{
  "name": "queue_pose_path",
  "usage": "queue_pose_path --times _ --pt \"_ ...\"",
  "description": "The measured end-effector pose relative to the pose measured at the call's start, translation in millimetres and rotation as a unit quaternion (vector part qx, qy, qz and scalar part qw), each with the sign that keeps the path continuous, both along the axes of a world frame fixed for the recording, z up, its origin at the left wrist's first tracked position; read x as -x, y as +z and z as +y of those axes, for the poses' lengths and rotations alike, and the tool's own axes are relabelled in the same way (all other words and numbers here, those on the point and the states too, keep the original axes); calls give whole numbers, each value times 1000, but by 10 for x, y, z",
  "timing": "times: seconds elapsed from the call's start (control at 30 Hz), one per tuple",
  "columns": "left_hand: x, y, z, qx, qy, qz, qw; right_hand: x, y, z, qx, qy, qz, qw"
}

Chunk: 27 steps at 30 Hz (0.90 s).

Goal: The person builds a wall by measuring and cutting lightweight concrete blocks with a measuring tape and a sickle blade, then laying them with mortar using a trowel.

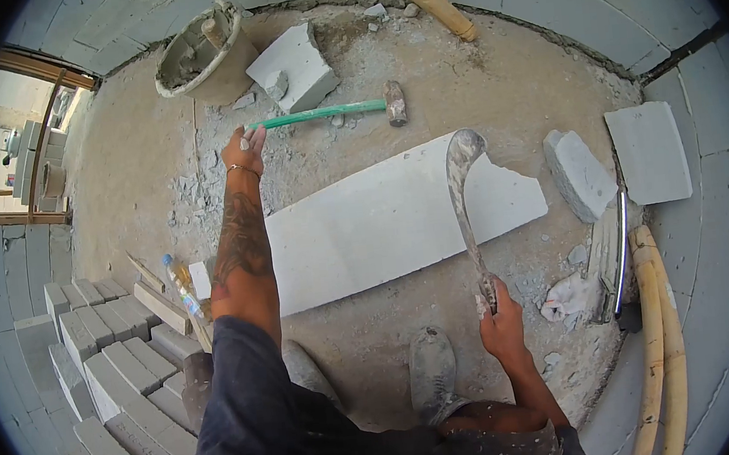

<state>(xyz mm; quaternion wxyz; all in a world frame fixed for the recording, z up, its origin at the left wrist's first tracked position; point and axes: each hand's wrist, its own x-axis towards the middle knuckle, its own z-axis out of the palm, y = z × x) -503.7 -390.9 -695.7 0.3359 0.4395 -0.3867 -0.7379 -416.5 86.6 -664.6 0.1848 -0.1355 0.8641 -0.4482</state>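
Observation:
My left hand [244, 148] is closed round the end of the green handle of a sledgehammer [318, 113]. Its stained steel head points right, low over the rubble-strewn floor. In my right hand [500, 315] is a long grey curved tool [461, 205], smeared with mortar, its broad hooked tip reaching over a white slab [364, 219]. That slab lies flat before my feet, with its right end broken off jagged. Past the sledgehammer sits a broken white block [294, 66].
A mortar-crusted bucket [222, 70] stands at the back left. Stacked grey bricks [116, 339] and a plastic bottle [182, 284] are on my left. To my right are a broken chunk [579, 173], a white panel [651, 152] against the wall, and bamboo poles [656, 340].

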Motion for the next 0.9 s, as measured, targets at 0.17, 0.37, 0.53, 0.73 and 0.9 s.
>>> queue_pose_path --times 0.17,0.37,0.53,0.73,0.9 --pt "-760 -221 546 336 -192 -365 847 440 169 -418 -48 65 42 996" --pt "-1649 -238 1327 482 -152 -588 632 606 60 -853 -139 84 54 985" --pt "-2013 -133 1378 288 -121 -650 693 615 446 -1157 -98 40 97 990" --pt "-2042 -193 1367 324 -87 -632 698 656 146 -1299 -192 47 79 977" --pt "-2046 -206 1372 335 -90 -636 690 640 303 -1355 -196 58 87 975"
